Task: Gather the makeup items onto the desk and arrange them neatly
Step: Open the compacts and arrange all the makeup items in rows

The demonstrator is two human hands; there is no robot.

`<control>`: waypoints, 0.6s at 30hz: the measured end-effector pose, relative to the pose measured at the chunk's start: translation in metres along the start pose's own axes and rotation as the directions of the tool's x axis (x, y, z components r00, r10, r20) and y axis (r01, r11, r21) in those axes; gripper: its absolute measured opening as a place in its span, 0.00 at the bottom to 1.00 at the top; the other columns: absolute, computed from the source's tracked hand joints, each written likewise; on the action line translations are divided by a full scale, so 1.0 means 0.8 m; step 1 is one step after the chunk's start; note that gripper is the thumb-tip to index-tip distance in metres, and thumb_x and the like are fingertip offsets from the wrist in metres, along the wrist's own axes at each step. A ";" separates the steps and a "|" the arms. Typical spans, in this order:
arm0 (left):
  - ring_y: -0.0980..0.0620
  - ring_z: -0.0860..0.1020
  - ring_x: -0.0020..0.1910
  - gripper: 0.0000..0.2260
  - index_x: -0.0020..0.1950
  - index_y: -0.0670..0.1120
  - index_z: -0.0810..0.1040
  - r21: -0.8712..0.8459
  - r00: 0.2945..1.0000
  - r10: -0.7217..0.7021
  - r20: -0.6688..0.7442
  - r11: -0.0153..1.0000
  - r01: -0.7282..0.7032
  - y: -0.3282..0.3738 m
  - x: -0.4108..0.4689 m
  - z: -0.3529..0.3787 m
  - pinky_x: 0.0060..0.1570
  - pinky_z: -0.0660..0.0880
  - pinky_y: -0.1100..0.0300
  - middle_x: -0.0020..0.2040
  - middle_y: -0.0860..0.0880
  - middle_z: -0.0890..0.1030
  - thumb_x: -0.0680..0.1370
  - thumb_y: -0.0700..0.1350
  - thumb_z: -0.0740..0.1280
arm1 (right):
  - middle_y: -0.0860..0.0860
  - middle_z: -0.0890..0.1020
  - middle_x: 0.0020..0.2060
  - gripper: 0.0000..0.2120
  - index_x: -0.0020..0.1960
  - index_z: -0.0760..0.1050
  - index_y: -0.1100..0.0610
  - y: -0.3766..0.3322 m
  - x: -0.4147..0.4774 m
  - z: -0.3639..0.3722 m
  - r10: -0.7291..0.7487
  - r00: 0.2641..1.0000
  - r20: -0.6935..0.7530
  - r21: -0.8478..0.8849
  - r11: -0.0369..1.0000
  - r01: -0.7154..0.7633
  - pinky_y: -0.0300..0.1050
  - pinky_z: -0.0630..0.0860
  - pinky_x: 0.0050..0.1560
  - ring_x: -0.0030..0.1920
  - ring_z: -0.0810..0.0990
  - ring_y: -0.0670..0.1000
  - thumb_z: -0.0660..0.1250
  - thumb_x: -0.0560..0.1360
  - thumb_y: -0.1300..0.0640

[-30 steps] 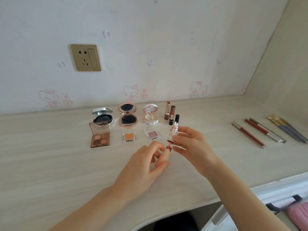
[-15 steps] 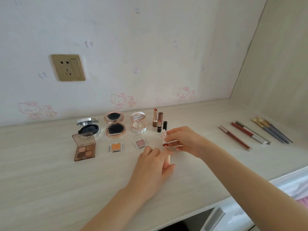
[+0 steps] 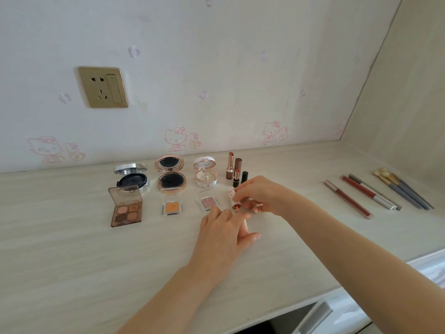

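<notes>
My right hand (image 3: 262, 196) pinches a small white patterned lipstick (image 3: 231, 194), tilted with its red tip down toward my left hand. My left hand (image 3: 222, 233) lies on the desk (image 3: 72, 261) just below it, fingers curled round a pale cap (image 3: 243, 224) that is mostly hidden. Behind them stand three open compacts: silver (image 3: 131, 179), rose-gold (image 3: 169, 177) and white (image 3: 206, 175). In front of those lie a brown eyeshadow palette (image 3: 125, 208), an orange eyeshadow (image 3: 172, 206) and a pink one (image 3: 208, 203). Upright lipsticks (image 3: 231, 166) stand behind my right hand.
Lip pencils (image 3: 348, 198) and makeup brushes (image 3: 402, 189) lie in a row at the right, near the side panel (image 3: 409, 104). A gold wall socket (image 3: 103, 87) sits above the desk. The desk's front edge and a drawer handle (image 3: 313, 317) are at the lower right.
My right hand has carried the white lipstick back toward the upright lipsticks. My left hand has come down onto the desk with the cap. The view has shifted.
</notes>
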State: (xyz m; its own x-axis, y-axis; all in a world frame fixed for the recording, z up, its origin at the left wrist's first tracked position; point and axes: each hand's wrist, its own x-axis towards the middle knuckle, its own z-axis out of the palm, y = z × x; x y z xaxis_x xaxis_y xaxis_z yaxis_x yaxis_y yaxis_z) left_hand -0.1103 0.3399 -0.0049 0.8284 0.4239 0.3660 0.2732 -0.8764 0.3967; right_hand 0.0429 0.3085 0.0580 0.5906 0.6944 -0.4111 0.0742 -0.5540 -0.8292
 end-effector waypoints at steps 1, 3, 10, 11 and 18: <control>0.52 0.66 0.53 0.20 0.65 0.59 0.70 0.002 1.000 -0.006 0.012 1.000 0.006 0.000 0.000 0.000 0.60 0.63 0.58 0.47 0.56 0.74 0.76 0.63 0.60 | 0.54 0.76 0.35 0.14 0.53 0.79 0.64 0.000 0.000 0.000 0.000 1.000 -0.003 -0.019 1.000 0.000 0.40 0.66 0.29 0.30 0.72 0.50 0.71 0.68 0.65; 0.51 0.66 0.54 0.21 0.67 0.60 0.69 0.013 0.999 -0.005 0.035 1.000 0.005 0.000 0.000 0.001 0.60 0.63 0.58 0.49 0.56 0.74 0.76 0.64 0.60 | 0.54 0.77 0.33 0.14 0.54 0.79 0.65 0.000 0.001 0.000 -0.005 1.000 -0.006 -0.058 0.998 0.005 0.39 0.67 0.29 0.27 0.71 0.49 0.71 0.68 0.65; 0.52 0.67 0.55 0.21 0.66 0.58 0.72 -0.015 0.999 0.038 0.016 0.999 -0.037 0.000 -0.003 0.001 0.61 0.62 0.58 0.51 0.57 0.75 0.75 0.63 0.62 | 0.54 0.78 0.28 0.12 0.53 0.80 0.60 0.005 0.002 -0.001 -0.034 0.999 -0.018 -0.074 0.997 0.033 0.37 0.69 0.28 0.22 0.74 0.47 0.72 0.69 0.64; 0.53 0.67 0.54 0.20 0.65 0.58 0.73 -0.023 0.999 0.045 0.003 0.999 -0.045 0.000 -0.003 0.001 0.61 0.63 0.57 0.51 0.58 0.76 0.75 0.62 0.63 | 0.54 0.78 0.29 0.12 0.52 0.80 0.60 0.005 0.003 -0.001 -0.040 0.999 -0.023 -0.077 0.996 0.038 0.37 0.69 0.28 0.24 0.74 0.47 0.72 0.69 0.64; 0.53 0.69 0.49 0.15 0.60 0.56 0.77 -0.054 0.994 0.084 -0.063 0.995 -0.087 0.002 -0.005 -0.002 0.58 0.68 0.56 0.45 0.59 0.76 0.74 0.56 0.67 | 0.54 0.80 0.34 0.09 0.51 0.80 0.59 0.012 0.004 -0.002 -0.074 0.997 -0.012 -0.081 0.994 0.073 0.37 0.74 0.29 0.30 0.77 0.48 0.72 0.71 0.61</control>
State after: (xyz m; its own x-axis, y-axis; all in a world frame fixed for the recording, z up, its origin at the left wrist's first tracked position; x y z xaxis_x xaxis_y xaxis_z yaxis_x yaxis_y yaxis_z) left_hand -0.1144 0.3371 -0.0044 0.8161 0.3624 0.4502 0.1728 -0.8963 0.4083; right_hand 0.0466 0.3048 0.0496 0.5930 0.7281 -0.3438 0.1820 -0.5371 -0.8236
